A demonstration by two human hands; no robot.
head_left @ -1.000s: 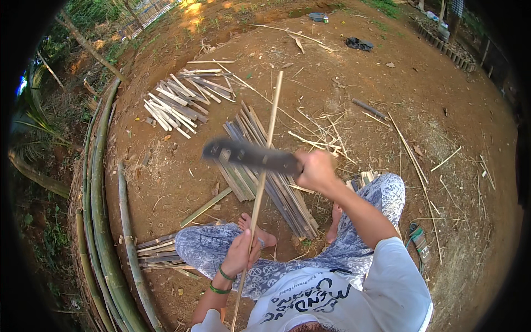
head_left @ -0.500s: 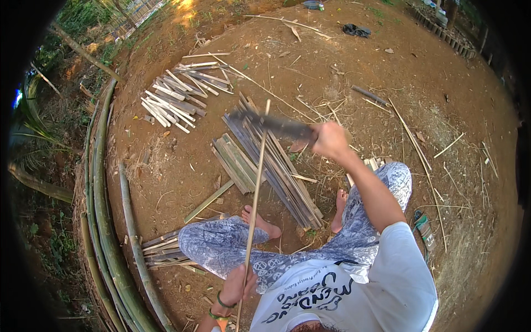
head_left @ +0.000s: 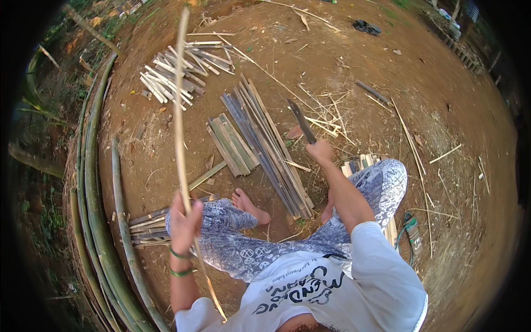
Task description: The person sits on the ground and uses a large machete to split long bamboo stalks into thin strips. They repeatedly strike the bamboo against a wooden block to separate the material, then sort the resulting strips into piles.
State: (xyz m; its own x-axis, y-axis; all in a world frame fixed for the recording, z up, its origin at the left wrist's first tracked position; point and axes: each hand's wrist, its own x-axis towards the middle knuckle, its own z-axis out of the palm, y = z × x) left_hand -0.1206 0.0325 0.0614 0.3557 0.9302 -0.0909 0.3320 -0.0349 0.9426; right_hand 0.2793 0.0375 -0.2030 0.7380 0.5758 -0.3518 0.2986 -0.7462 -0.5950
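My left hand (head_left: 186, 218) is closed around a long, thin bamboo strip (head_left: 179, 122). The strip stands out far past my fingers, rising toward the upper left, and its lower end reaches back to my shirt. In my right hand (head_left: 319, 151), above my right shin, is the handle of a machete (head_left: 302, 122). Its dark blade points up and to the left, apart from the strip. Between my bare feet and beyond lies a bundle of long, dark bamboo slats (head_left: 265, 144), with a short stack of greenish slats (head_left: 232, 145) at its left.
A loose pile of pale cut sticks (head_left: 174, 74) lies at the far left. Long green bamboo poles (head_left: 99, 210) run down the left side. More split pieces (head_left: 150, 228) lie beside my left knee. Thin shavings (head_left: 332, 119) litter the soil. A dark crumpled cloth (head_left: 366, 27) lies far off.
My left hand has swung up and forward with the strip, which has moved left, away from the blade. My right hand has lowered slightly, and the machete has turned more upright.
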